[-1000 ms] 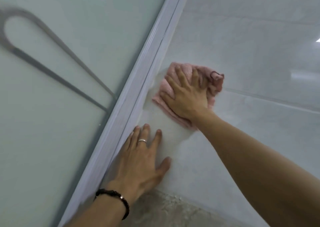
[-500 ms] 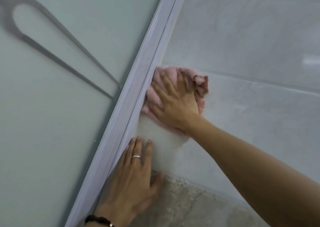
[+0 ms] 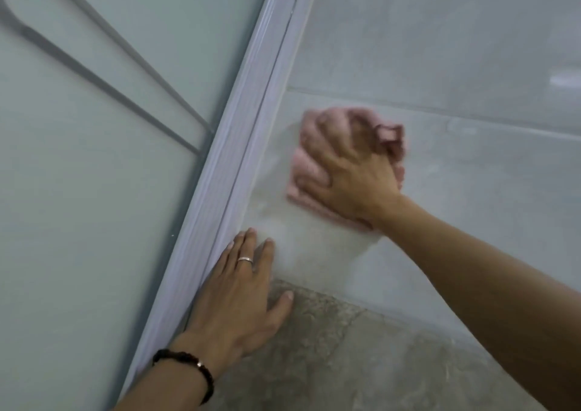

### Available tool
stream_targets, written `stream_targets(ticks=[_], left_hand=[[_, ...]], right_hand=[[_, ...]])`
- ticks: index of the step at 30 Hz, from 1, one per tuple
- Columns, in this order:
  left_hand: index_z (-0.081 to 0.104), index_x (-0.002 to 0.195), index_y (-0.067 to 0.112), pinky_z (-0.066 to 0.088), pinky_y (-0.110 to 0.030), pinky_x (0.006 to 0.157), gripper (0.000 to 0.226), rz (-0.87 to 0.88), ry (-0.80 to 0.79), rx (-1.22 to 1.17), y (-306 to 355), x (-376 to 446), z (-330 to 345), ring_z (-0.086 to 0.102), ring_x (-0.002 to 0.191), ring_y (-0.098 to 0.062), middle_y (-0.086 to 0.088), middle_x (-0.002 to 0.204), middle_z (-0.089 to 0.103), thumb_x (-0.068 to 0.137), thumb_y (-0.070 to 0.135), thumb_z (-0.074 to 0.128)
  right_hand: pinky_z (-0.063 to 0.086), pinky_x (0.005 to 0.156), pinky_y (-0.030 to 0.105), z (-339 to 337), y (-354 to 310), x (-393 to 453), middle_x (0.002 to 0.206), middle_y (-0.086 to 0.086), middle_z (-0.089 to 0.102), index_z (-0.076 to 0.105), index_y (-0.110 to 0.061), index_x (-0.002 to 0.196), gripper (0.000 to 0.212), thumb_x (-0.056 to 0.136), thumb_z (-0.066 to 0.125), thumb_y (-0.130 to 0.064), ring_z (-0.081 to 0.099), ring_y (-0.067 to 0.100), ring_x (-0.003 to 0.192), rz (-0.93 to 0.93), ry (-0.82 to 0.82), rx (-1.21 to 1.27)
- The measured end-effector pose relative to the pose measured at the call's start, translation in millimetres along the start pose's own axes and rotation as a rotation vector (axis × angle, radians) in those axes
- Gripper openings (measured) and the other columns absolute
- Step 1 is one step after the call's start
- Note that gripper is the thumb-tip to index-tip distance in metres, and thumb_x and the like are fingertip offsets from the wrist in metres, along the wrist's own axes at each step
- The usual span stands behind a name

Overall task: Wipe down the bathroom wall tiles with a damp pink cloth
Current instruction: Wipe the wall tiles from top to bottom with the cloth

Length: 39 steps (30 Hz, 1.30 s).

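My right hand (image 3: pixel 355 178) presses a bunched pink cloth (image 3: pixel 306 164) against a pale grey wall tile (image 3: pixel 456 49), its bent fingers digging into the cloth. The cloth sits a short way right of the white frame (image 3: pixel 239 146) and is blurred by motion. Below it, my left hand (image 3: pixel 239 297) lies flat on the lower tile beside the frame, fingers spread, with a ring and a dark wrist bracelet. A lighter streaked patch of tile lies between the two hands.
A frosted glass panel (image 3: pixel 94 206) fills the left side, with a grey looped handle (image 3: pixel 94 74) showing through it. The speckled floor (image 3: pixel 345 363) meets the wall just under my left hand. A grout line runs across the wall above the cloth.
My right hand slid the cloth left against the frame, then back right and away from it. My left hand shifted slightly lower on the tile and stays flat.
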<state>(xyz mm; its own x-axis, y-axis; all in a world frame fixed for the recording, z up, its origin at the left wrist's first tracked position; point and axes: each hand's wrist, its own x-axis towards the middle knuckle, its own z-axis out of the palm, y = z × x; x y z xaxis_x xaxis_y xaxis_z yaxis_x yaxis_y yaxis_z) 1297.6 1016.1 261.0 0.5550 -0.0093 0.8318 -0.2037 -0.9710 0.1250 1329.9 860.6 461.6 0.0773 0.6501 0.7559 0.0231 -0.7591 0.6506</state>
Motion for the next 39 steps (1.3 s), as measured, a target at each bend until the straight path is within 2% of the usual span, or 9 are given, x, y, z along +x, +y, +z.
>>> stream_targets(ticks=[3, 8, 15, 20, 25, 28, 31, 36, 39], left_hand=[[-0.005, 0.154, 0.02, -0.011, -0.032, 0.118, 0.092, -0.03, 0.017, 0.014, 4, 2, 2, -0.011, 0.149, -0.024, -0.014, 0.161, -0.011, 0.077, 0.069, 0.005], [0.046, 0.14, 0.007, 0.012, -0.047, 0.111, 0.078, -0.018, 0.045, 0.05, 11, 4, 4, 0.038, 0.137, -0.04, -0.026, 0.146, 0.04, 0.085, 0.061, 0.035], [-0.002, 0.154, 0.023, -0.018, -0.043, 0.114, 0.087, 0.068, 0.13, -0.061, 32, 15, 0, -0.023, 0.145, -0.021, -0.006, 0.16, -0.015, 0.082, 0.069, 0.016], [0.006, 0.155, 0.023, -0.013, -0.048, 0.116, 0.087, 0.158, 0.161, -0.105, 63, 27, -1, -0.022, 0.146, -0.018, -0.002, 0.162, -0.007, 0.083, 0.07, 0.023], [0.002, 0.155, 0.025, -0.015, -0.05, 0.115, 0.089, 0.211, 0.161, -0.109, 86, 32, 2, -0.026, 0.145, -0.017, 0.001, 0.161, -0.013, 0.082, 0.072, 0.023], [0.006, 0.155, 0.025, -0.012, -0.051, 0.116, 0.089, 0.242, 0.152, -0.131, 103, 32, 7, -0.022, 0.146, -0.018, 0.001, 0.162, -0.007, 0.082, 0.071, 0.028], [0.017, 0.154, 0.025, -0.007, -0.053, 0.116, 0.088, 0.285, 0.149, -0.151, 122, 34, 13, -0.011, 0.149, -0.021, 0.0, 0.163, 0.006, 0.082, 0.072, 0.033], [0.021, 0.153, 0.026, -0.006, -0.057, 0.115, 0.088, 0.324, 0.146, -0.135, 160, 34, 20, -0.005, 0.15, -0.028, -0.004, 0.162, 0.013, 0.08, 0.073, 0.035], [0.015, 0.154, 0.029, -0.013, -0.056, 0.114, 0.093, 0.302, 0.124, -0.112, 175, 32, 20, -0.015, 0.148, -0.031, -0.006, 0.163, 0.004, 0.077, 0.077, 0.033]], right_hand=[[0.006, 0.117, 0.065, 3, -4, 4, 0.169, -0.002, 0.005, 0.022, -0.037, 0.157, 0.074, 0.093, 0.026, -0.074, 0.002, 0.043, 0.151, 0.278, -0.064, 0.108], [0.028, 0.108, 0.06, 5, -2, -42, 0.163, 0.009, 0.029, 0.04, -0.025, 0.152, 0.072, 0.094, 0.037, -0.069, 0.026, 0.045, 0.145, -0.159, -0.043, 0.058], [0.005, 0.116, 0.063, -1, 54, -68, 0.169, -0.006, -0.006, 0.017, -0.04, 0.158, 0.071, 0.096, 0.026, -0.073, -0.003, 0.039, 0.151, 0.339, -0.041, 0.062], [0.025, 0.113, 0.065, 2, 70, -128, 0.167, 0.007, 0.021, 0.038, -0.03, 0.155, 0.069, 0.097, 0.034, -0.069, 0.02, 0.048, 0.148, -0.038, -0.067, 0.014], [0.014, 0.115, 0.062, -9, 102, -116, 0.168, -0.004, 0.01, 0.028, -0.042, 0.155, 0.07, 0.092, 0.025, -0.073, 0.008, 0.041, 0.151, 0.472, -0.037, 0.047], [0.002, 0.12, 0.058, -5, 74, -153, 0.169, 0.005, 0.011, 0.028, -0.03, 0.158, 0.072, 0.097, 0.033, -0.068, 0.001, 0.04, 0.153, 0.283, -0.005, 0.013], [0.026, 0.114, 0.063, -10, 110, -193, 0.162, 0.013, 0.032, 0.047, -0.021, 0.15, 0.066, 0.1, 0.036, -0.062, 0.029, 0.047, 0.146, 0.048, -0.002, -0.024], [0.02, 0.114, 0.065, -15, 148, -190, 0.168, -0.005, 0.01, 0.025, -0.043, 0.156, 0.07, 0.093, 0.029, -0.073, 0.011, 0.041, 0.15, 0.541, -0.061, -0.012], [0.02, 0.115, 0.066, -11, 121, -226, 0.169, -0.001, 0.007, 0.025, -0.039, 0.158, 0.072, 0.094, 0.037, -0.071, 0.011, 0.043, 0.152, 0.403, -0.054, -0.008]])
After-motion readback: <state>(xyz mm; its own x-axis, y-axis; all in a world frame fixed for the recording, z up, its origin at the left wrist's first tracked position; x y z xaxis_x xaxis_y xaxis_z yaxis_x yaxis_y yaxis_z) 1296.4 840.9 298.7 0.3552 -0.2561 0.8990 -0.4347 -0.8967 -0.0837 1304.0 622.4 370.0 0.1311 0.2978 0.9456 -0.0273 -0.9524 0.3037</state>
